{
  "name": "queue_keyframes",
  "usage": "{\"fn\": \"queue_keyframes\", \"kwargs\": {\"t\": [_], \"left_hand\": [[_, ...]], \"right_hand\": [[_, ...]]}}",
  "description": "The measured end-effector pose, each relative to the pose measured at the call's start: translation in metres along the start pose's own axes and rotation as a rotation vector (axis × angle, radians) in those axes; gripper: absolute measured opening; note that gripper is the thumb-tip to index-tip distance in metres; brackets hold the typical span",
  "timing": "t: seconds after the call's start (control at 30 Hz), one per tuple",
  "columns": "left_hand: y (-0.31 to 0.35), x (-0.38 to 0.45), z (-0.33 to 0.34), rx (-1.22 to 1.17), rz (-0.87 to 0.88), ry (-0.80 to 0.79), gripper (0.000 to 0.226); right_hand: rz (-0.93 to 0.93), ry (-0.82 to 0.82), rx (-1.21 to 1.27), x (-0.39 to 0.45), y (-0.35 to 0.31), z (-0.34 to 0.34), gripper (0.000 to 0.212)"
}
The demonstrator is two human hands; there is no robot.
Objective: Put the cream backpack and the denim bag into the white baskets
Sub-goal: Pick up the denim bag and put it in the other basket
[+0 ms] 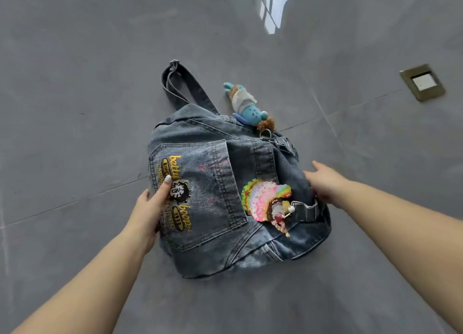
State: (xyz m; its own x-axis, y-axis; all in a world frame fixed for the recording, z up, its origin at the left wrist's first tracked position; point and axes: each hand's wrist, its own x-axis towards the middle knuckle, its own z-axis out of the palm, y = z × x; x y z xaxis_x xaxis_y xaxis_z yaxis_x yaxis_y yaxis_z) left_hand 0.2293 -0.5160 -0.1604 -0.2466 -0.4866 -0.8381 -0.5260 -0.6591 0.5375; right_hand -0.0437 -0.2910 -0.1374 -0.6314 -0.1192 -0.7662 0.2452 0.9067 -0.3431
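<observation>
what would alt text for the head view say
Two bare hands grip a denim bag from either side, the left hand on its printed pocket and the right hand on its far edge. The bag is over a grey tiled floor, with a blue plush charm clipped near its strap.

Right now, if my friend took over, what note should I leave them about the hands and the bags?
Left hand: gripping the denim bag at its left edge, thumb on the pocket print.
Right hand: on the bag's right side, fingers tucked behind it.
The bag is on the grey floor; a blue plush charm hangs from it.
Cream backpack and white baskets: out of view.
Done: cannot tell. Left: get the denim bag into a basket.
</observation>
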Motion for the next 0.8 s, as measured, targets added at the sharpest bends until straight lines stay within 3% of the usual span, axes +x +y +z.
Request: {"fn": "queue_keyframes", "kwargs": {"t": [0.1, 0.13, 0.27, 0.4, 0.5, 0.57, 0.63, 0.8], "left_hand": [[0.009, 0.007, -0.003, -0.045, 0.020, -0.144, 0.060], [0.012, 0.008, -0.004, -0.046, 0.023, -0.173, 0.052], [0.020, 0.009, -0.006, -0.058, 0.071, -0.229, 0.064], [0.033, 0.003, 0.002, -0.013, 0.086, -0.244, 0.079], [0.055, -0.008, 0.017, 0.071, 0.105, -0.266, 0.093], [0.074, -0.022, 0.035, 0.106, 0.127, -0.301, 0.093], [0.089, -0.040, 0.059, 0.138, 0.151, -0.332, 0.089], [0.115, -0.078, 0.136, 0.103, 0.256, -0.321, 0.051]], "right_hand": [[-0.038, -0.138, -0.132, -0.010, -0.007, 0.008, 0.088], [-0.073, -0.198, -0.178, -0.017, -0.013, 0.011, 0.085], [-0.099, -0.329, -0.236, -0.044, -0.037, 0.028, 0.053], [0.008, -0.401, 0.164, -0.068, -0.033, 0.036, 0.035], [-0.009, -0.399, 0.479, -0.088, -0.033, 0.034, 0.016], [-0.023, -0.408, 0.681, -0.096, -0.035, 0.023, 0.021], [-0.060, -0.391, 0.812, -0.102, -0.040, 0.006, 0.029], [-0.094, -0.195, 0.859, -0.092, -0.033, -0.060, 0.028]]}}
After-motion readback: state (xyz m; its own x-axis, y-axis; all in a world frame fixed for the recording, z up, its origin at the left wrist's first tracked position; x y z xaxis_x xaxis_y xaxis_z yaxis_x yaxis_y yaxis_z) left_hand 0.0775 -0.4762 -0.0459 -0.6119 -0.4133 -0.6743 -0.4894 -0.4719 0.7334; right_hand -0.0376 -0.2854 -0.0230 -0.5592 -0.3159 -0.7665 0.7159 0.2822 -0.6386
